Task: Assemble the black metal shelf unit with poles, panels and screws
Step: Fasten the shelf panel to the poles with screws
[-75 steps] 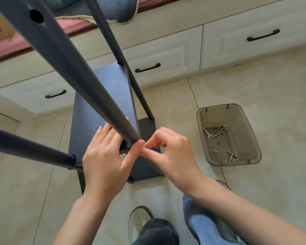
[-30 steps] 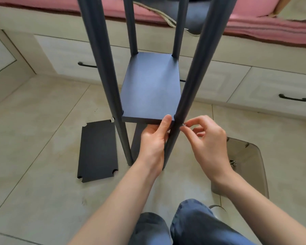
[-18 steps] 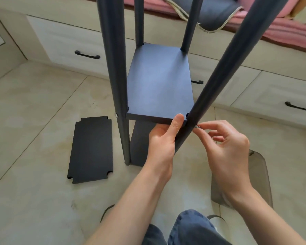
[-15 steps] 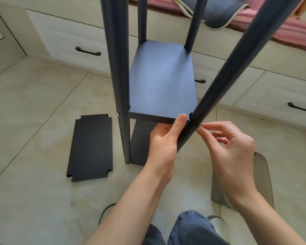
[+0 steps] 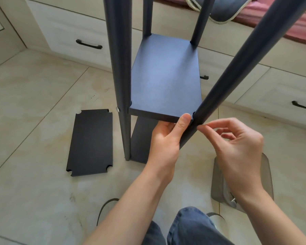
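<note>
The black shelf unit stands on the floor with several poles around a mounted panel point(image 5: 166, 82). My left hand point(image 5: 166, 140) grips that panel's near right corner, thumb on its top edge and fingers underneath. My right hand point(image 5: 237, 144) pinches something at the near right pole point(image 5: 224, 89) just beside the corner; the screw itself is hidden by my fingertips. A screw head point(image 5: 117, 109) shows on the near left pole point(image 5: 121, 68). A lower panel point(image 5: 141, 140) sits beneath. A loose panel point(image 5: 91, 142) with notched corners lies flat on the floor to the left.
A translucent grey tub point(image 5: 223, 183) holding small metal parts sits on the floor at the right, mostly behind my right arm. White drawers with black handles point(image 5: 88, 45) run along the back under a pink cushion point(image 5: 298, 27). My knees and slippers are at the bottom.
The view swung from beside the unit to in front of it. Both hands stay at the panel's near right corner; my right fingertips have closed tighter against the pole.
</note>
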Available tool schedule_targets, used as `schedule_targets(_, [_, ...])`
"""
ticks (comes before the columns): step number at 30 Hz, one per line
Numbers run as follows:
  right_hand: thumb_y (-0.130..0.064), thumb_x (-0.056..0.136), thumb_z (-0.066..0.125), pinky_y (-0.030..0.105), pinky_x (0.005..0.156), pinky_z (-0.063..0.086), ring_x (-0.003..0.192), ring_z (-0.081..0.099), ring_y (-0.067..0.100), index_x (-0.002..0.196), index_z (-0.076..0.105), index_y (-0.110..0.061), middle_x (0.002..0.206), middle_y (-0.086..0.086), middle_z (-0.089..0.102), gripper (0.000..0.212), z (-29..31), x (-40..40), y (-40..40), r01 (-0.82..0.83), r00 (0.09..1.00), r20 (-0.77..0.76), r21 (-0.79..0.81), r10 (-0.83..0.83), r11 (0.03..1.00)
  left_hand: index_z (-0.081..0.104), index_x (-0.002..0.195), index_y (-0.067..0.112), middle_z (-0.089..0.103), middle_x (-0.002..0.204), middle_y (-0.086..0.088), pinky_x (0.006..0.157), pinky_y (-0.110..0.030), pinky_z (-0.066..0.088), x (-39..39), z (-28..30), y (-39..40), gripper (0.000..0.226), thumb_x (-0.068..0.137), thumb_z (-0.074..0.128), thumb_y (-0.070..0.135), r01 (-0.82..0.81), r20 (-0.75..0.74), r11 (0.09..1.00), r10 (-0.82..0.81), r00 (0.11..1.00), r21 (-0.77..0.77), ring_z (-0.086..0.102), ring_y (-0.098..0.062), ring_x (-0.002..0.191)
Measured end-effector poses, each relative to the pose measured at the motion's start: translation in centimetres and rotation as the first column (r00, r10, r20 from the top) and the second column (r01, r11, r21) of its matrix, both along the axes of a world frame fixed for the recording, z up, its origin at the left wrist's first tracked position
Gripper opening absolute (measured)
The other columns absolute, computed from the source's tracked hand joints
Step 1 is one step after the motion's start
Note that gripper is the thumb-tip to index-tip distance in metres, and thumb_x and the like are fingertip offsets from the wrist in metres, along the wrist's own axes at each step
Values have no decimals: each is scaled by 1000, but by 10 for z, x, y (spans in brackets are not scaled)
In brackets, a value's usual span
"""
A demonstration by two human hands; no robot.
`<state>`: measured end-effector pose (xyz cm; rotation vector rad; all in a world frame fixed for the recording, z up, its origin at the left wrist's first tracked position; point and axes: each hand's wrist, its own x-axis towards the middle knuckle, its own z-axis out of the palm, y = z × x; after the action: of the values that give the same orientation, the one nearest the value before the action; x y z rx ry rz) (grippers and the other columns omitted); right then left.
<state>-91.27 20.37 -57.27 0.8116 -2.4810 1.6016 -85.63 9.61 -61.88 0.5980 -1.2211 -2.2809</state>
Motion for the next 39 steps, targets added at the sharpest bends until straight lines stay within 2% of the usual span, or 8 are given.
schedule_targets(8, [-22,79,81,44,72,56,72,68,22,78,75,-24,74,-4,73,6,4,-2,4,-60,990,126,-3,60,998,71,109,24,76,112,0,98,-27,54,3,-2,-2,34,84,69,47,18,-20,999,-19,1000,-40,70,-18,110])
schedule_targets(15, [-18,80,79,17,68,54,72,71,13,80,76,-22,76,-5,75,5,1,-13,9,-143,967,201,-77,156,987,74,98,25,77,105,-1,100,-37,54,3,-2,-3,14,90,65,34,3,9,996,-2,1000,-90,71,-20,105])
schedule_targets(20, [-18,83,75,29,85,57,95,70,17,115,64,-29,105,-5,73,36,-2,-27,8,-299,928,214,-55,304,953,70,111,9,76,106,-6,98,-41,55,-1,3,-2,36,88,64,36,-54,71,989,65,995,-137,72,-21,101])
schedule_targets(23, [-10,94,62,36,94,55,109,68,22,139,48,-28,117,2,71,51,-2,-42,7,-530,758,368,-133,538,838,71,112,6,77,102,-5,96,-41,56,1,6,-3,39,87,65,36,-54,117,986,73,990,-155,73,-20,99])
schedule_targets(27, [-19,94,61,42,101,51,119,63,26,135,58,-33,126,7,67,44,-6,-50,7,-635,621,427,-218,657,741,68,118,8,77,106,-4,98,-44,56,5,13,-4,28,94,67,24,-59,156,988,81,984,-145,73,-19,101])
schedule_targets(32, [-16,96,62,25,102,48,122,62,18,133,62,-27,128,-1,68,38,-11,-47,6,-609,656,402,-218,639,762,60,120,19,77,99,10,73,-12,53,16,29,4,30,93,71,26,-115,233,988,136,963,-101,72,-1,92])
schedule_targets(36, [-7,95,63,21,99,49,119,64,14,132,63,-19,122,-3,71,39,-10,-41,2,-599,668,407,-203,623,775,42,114,25,61,112,7,65,-16,43,24,52,9,45,88,78,29,-297,382,954,261,887,38,65,-10,100])
schedule_targets(39, [-4,93,64,25,101,49,117,65,14,134,60,-13,121,-2,71,42,-7,-40,2,-574,675,435,-200,597,794,34,113,36,41,109,10,74,-19,41,46,58,10,53,86,79,28,-392,344,860,494,798,-326,52,-7,98])
